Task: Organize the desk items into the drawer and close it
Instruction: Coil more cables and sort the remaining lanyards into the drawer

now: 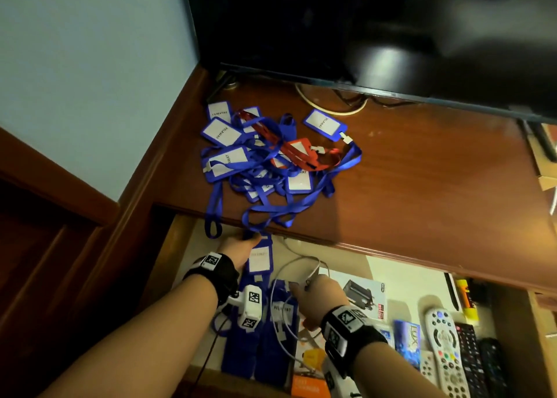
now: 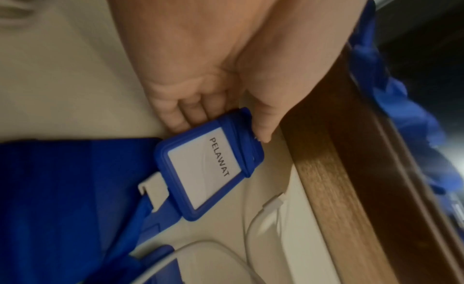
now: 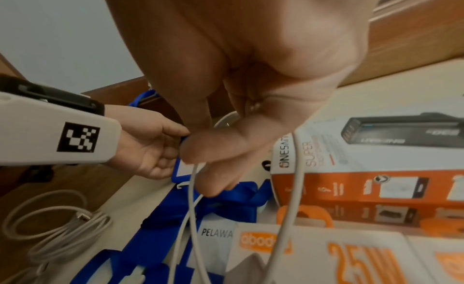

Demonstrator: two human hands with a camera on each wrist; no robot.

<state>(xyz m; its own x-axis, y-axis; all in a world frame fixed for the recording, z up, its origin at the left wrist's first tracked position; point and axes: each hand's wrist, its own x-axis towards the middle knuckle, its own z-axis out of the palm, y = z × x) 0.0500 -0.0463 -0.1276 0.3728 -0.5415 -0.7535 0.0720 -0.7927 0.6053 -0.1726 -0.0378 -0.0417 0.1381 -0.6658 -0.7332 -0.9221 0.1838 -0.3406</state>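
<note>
Badges lay in a tangled heap (image 1: 265,153) on the desk top (image 1: 422,180), blue lanyards and one red looped through each other, and one blue strap trailed over the desk edge down into the open drawer (image 1: 401,272). I watched the left hand (image 1: 241,251) at the far left of that drawer, thumb and fingers pinching the top of a blue badge holder (image 2: 209,168) marked PELAWAT; I judged it was being laid flat beside the blue holders already stacked (image 1: 259,337) there, so the set would lie in one tidy column. The right hand (image 1: 319,299) sat just beside it, fingers curled round a thin white cable (image 3: 193,191), seemingly lifting the wire aside so the badge could settle without trapping it. A charger box (image 1: 364,295) and remotes (image 1: 449,349) filled the drawer's right part, which explained why the badges were kept to the left. Most of the pile was not yet moved, so the task looked early. The trailing strap could snag the heap and drag it over the edge, and any loop left hanging would likely foul the drawer when shut.
</note>
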